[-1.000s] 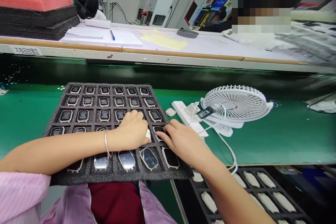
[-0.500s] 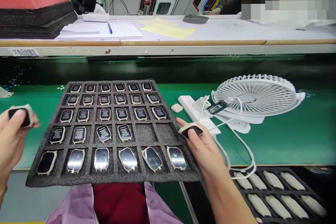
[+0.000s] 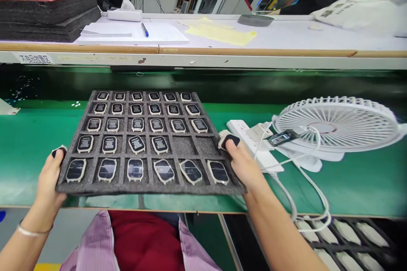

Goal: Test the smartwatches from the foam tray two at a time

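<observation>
A dark grey foam tray (image 3: 185,145) is tilted in front of me, its pockets holding rows of smartwatch cases without straps. Many screens show small text; the nearest row has dark, reflective screens. Two pockets at the right of the second-nearest row are bare. My left hand (image 3: 50,175) grips the tray's left edge, with a watch case (image 3: 59,150) pinched under the thumb. At the right edge, my right hand (image 3: 246,163) is closed on another watch case (image 3: 227,139) and meets the tray's side. The fingers beneath the tray are hidden.
A white power strip (image 3: 267,160) with plugs and cables lies right of the tray, beside a white fan (image 3: 337,125). Lower right is another tray of pale cases (image 3: 346,231). A shelf (image 3: 216,46) behind carries foam blocks (image 3: 41,8), papers and a pen. People are beyond it.
My left hand has come in from the left, watch case in hand, and now grips the tray's left edge. The tray's near side has risen. The camera view has shifted slightly.
</observation>
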Action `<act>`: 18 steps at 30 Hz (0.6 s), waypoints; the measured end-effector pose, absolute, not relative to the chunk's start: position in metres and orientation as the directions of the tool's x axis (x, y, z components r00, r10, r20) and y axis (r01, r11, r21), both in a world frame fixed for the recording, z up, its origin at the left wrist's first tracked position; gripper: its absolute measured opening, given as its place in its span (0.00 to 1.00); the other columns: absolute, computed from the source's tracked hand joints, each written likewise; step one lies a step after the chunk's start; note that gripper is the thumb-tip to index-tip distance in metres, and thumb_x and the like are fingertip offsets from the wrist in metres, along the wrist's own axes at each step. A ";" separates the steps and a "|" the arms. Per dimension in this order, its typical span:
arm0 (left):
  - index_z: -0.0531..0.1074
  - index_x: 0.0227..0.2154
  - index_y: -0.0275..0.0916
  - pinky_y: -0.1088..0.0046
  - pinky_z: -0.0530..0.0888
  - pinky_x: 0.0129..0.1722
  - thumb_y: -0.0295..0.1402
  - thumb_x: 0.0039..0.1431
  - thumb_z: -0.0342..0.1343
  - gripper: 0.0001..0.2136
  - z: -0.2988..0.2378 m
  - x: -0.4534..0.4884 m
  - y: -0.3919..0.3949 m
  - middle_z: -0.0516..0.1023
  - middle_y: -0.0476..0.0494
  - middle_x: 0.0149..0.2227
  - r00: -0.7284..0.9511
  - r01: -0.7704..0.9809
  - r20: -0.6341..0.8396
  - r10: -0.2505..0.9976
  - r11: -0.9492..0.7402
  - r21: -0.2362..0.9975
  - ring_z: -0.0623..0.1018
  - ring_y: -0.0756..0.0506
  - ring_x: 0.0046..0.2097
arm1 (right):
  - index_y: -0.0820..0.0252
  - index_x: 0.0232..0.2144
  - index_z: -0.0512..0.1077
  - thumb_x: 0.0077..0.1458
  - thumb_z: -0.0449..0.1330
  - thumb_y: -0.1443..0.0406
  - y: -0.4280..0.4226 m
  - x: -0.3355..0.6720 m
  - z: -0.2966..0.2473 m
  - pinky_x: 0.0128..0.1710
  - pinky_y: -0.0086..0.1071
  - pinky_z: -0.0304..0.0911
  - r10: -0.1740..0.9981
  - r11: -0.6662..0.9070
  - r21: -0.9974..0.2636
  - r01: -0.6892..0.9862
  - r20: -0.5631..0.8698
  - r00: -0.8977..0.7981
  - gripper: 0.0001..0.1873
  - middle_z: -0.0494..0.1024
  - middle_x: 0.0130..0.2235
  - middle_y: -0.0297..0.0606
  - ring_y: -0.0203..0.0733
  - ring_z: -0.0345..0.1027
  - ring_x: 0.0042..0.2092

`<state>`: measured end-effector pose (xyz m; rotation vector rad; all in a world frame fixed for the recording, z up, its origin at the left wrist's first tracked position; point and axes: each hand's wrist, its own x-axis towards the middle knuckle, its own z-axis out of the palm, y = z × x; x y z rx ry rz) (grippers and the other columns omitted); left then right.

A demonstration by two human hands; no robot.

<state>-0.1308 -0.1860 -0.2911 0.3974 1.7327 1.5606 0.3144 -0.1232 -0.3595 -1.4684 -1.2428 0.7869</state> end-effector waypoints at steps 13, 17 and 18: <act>0.74 0.36 0.39 0.76 0.66 0.26 0.41 0.51 0.67 0.14 -0.204 -0.081 -0.125 0.74 0.51 0.30 -0.078 0.025 0.106 0.991 -0.104 0.994 0.72 0.52 0.27 | 0.54 0.39 0.71 0.50 0.70 0.47 -0.081 0.211 -0.235 0.26 0.32 0.62 0.968 0.172 -0.979 -0.112 0.189 -0.167 0.23 0.82 0.38 0.37 0.34 0.65 0.25; 0.70 0.37 0.37 0.77 0.62 0.22 0.40 0.46 0.70 0.20 -0.197 -0.030 -0.087 0.72 0.52 0.27 0.146 -0.121 -0.039 0.988 0.057 0.991 0.69 0.54 0.23 | 0.58 0.36 0.72 0.49 0.72 0.55 -0.054 0.158 -0.218 0.23 0.28 0.59 0.918 -0.069 -0.938 -0.340 0.074 -0.389 0.19 0.82 0.34 0.36 0.30 0.62 0.23; 0.69 0.37 0.38 0.77 0.61 0.22 0.38 0.45 0.71 0.20 -0.201 -0.024 -0.080 0.71 0.54 0.27 0.116 -0.106 -0.013 0.993 0.025 0.994 0.67 0.54 0.23 | 0.59 0.35 0.72 0.51 0.71 0.56 -0.049 0.153 -0.221 0.24 0.28 0.61 0.909 -0.112 -0.919 -0.378 0.059 -0.413 0.16 0.82 0.34 0.36 0.31 0.65 0.24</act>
